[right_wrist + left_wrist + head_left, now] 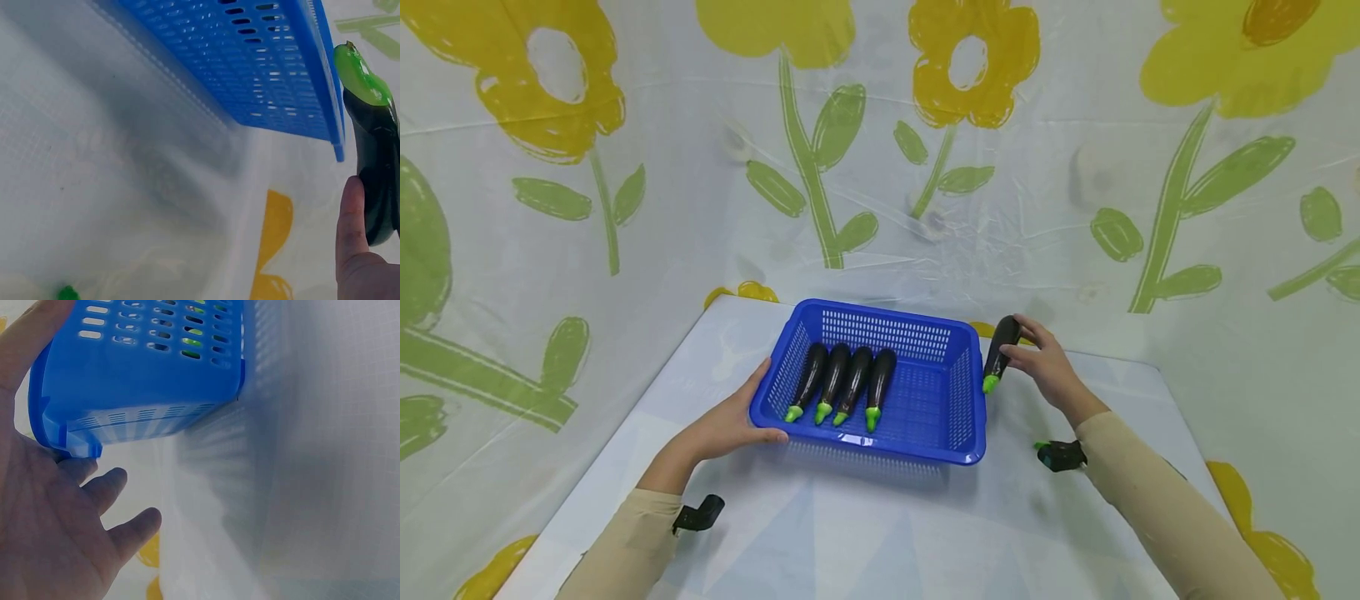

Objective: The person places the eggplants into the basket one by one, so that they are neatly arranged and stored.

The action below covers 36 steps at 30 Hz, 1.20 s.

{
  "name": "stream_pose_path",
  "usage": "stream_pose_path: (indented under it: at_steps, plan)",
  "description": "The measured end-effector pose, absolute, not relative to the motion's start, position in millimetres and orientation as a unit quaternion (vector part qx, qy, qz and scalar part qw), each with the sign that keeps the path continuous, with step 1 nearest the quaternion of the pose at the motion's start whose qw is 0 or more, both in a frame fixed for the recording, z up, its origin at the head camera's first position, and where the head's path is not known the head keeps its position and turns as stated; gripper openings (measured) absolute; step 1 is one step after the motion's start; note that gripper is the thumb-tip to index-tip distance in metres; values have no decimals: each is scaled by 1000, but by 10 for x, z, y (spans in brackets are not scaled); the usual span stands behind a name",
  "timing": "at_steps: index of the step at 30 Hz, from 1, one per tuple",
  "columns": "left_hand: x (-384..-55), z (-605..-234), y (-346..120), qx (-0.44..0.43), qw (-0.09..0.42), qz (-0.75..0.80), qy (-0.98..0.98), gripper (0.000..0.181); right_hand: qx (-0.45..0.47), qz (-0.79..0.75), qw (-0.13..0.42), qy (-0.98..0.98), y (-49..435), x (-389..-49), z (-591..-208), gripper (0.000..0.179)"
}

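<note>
A blue plastic basket [917,450] with slotted walls sits on the table, several dark eggplants [842,387] side by side in its left half, green stem ends toward the front. My left hand [730,425] holds the basket's front left corner, thumb along the front and fingers at the left side under the rim. My right hand [1041,362] pinches another eggplant [378,156] between thumb and fingers just outside the basket's right rim. That eggplant tilts, its green end low and close to the rim.
A green stem end [69,293] shows on the table to the right, the rest of it hidden behind the right wrist. The pale table [850,533] reaches back to a flower-printed cloth [1045,208] that hangs behind and at the sides.
</note>
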State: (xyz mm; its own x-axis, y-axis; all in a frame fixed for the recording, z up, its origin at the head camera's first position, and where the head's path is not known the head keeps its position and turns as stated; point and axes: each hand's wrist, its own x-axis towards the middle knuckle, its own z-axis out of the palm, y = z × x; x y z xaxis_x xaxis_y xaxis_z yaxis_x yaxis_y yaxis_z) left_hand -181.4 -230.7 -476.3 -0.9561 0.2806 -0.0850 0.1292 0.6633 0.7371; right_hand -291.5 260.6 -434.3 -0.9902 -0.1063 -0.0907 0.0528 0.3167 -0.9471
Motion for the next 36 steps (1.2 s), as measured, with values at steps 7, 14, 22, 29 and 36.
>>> stream_pose_path:
  at_steps: [7,14,22,29,36]
  plan:
    - [-1815,-4770,-2313,114,95,394,907,119,-36,-596,82,798,2393,-2921,-4310,74]
    - [-1811,-4771,-2311,113,97,392,908,119,-56,-594,105,796,2156,-2921,-4321,72]
    - [-1820,-4789,-2314,114,95,390,909,119,-64,-586,109,800,1978,-2938,-4304,70]
    - [-1815,-4778,-2313,114,95,393,908,119,-68,-575,119,806,1817,-2934,-4301,69]
    - [-1819,-4779,-2315,117,93,393,907,119,-66,-553,143,818,1622,-2920,-4282,70]
